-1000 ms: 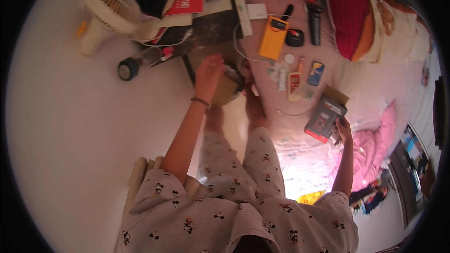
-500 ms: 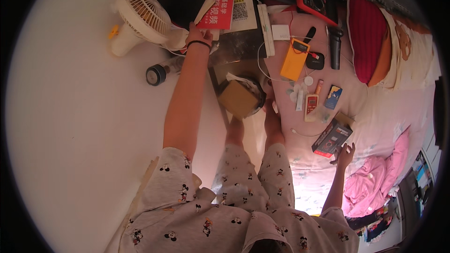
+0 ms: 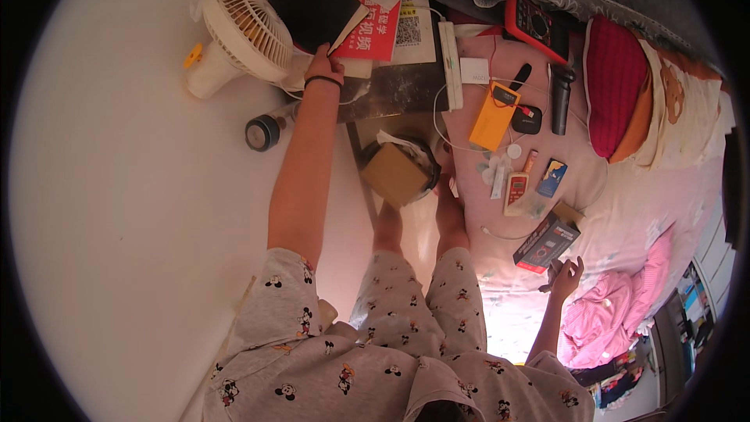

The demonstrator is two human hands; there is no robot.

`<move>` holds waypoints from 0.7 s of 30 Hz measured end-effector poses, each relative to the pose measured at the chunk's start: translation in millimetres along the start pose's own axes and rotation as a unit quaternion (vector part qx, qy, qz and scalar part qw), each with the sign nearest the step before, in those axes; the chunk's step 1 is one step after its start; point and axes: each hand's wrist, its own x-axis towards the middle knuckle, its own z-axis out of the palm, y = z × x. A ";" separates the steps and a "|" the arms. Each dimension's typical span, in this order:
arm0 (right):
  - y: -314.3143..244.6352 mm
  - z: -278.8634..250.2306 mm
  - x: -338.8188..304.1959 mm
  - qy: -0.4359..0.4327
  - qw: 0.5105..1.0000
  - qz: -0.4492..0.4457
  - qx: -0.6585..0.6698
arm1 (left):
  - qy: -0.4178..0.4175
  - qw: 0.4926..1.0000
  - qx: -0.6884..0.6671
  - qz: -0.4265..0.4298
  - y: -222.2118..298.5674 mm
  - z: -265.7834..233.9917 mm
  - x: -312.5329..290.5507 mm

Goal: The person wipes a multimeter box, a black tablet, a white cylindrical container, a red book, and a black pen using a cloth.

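My left hand (image 3: pixel 324 67) reaches far forward, its fingers closed on the near corner of a black notebook (image 3: pixel 314 9). The notebook lies over a red printed booklet (image 3: pixel 376 33) and other papers, beside a white fan (image 3: pixel 248 35). At the right, my right hand (image 3: pixel 567 277) is over the pink bedding, just below a black and red box (image 3: pixel 547 242) with an open flap. Its fingers are curled around or beside a small dark greyish thing (image 3: pixel 552 273), too unclear to name.
A brown cardboard box (image 3: pixel 397 174) stands by my feet. On the bed lie a yellow power bank (image 3: pixel 494 117) with cables, a red multimeter (image 3: pixel 537 26), a red-and-white handheld meter (image 3: pixel 516 192) and a black handheld device (image 3: pixel 560 100). A dark-lidded bottle (image 3: pixel 263 133) is below the fan.
The whole view has shifted slightly. My left hand stays at the notebook's corner. My right hand has drawn a little nearer to me, away from the black and red box.
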 end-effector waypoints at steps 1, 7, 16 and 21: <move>-1.2 -1.2 -1.1 -0.001 1.000 -0.005 0.000 | 0.000 1.000 0.000 -0.001 0.4 -0.8 0.8; -11.9 -4.4 -7.9 -0.005 1.000 0.000 0.018 | -0.048 0.995 -0.040 0.071 -11.6 1.7 -10.3; -33.2 9.2 -39.7 -0.059 0.994 0.007 0.090 | -0.271 0.932 -0.239 0.027 -22.2 -5.4 -44.0; -63.3 31.3 -88.6 -0.088 0.988 0.011 0.130 | -0.400 0.867 -0.286 -0.077 -50.6 -20.7 -71.3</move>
